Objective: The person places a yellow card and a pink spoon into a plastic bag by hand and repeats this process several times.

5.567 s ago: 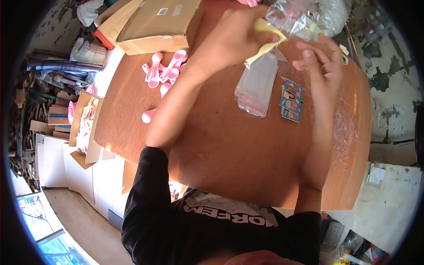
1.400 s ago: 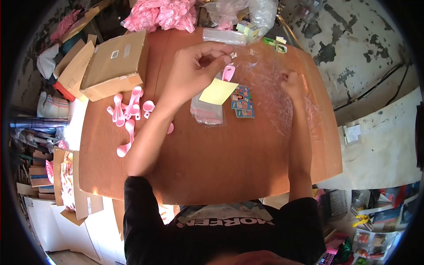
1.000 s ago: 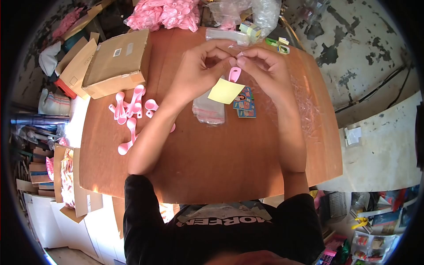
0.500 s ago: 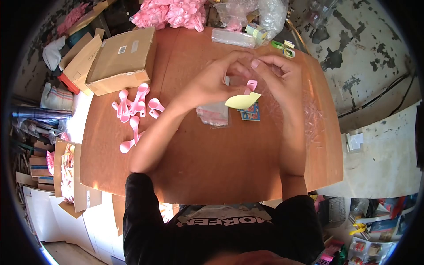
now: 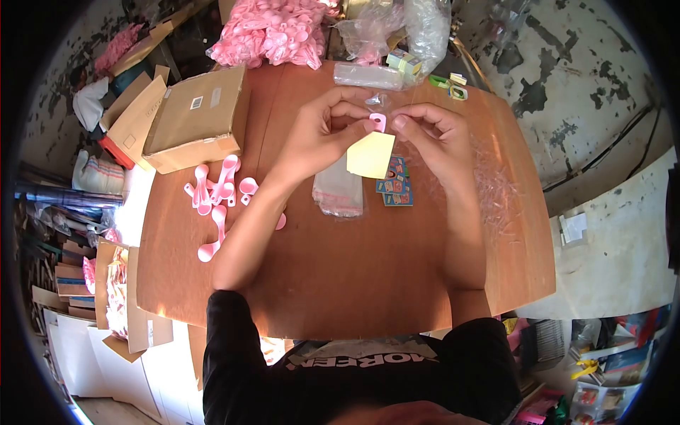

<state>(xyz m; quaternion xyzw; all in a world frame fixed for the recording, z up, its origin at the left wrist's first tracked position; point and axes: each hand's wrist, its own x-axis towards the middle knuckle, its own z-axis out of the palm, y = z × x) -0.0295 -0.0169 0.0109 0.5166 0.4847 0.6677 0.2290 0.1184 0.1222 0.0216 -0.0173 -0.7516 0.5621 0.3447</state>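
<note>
Over the middle of the table, my left hand [image 5: 327, 134] pinches a yellow card [image 5: 371, 156] along with a pink plastic piece, apparently a spoon's handle end with a hole [image 5: 379, 122]. My right hand [image 5: 435, 134] is just right of it, thumb and forefinger brought together; what they grip, if anything, cannot be made out. Clear film glints between the hands. Below them lie flat clear plastic bags [image 5: 338, 191] and blue printed cards [image 5: 398, 191]. Several pink measuring spoons [image 5: 225, 180] rest left of my left forearm.
A closed cardboard box [image 5: 191, 117] sits at the table's back left. A large bag of pink spoons [image 5: 273, 32] is at the far edge, near a clear plastic packet [image 5: 368, 75] and small green items [image 5: 450, 86]. Thin clear plastic strips [image 5: 499, 195] lie on the right.
Both hands have come closer together and slightly left. The yellow card has turned to show more of its face, and the pink piece now stands upright between the fingers.
</note>
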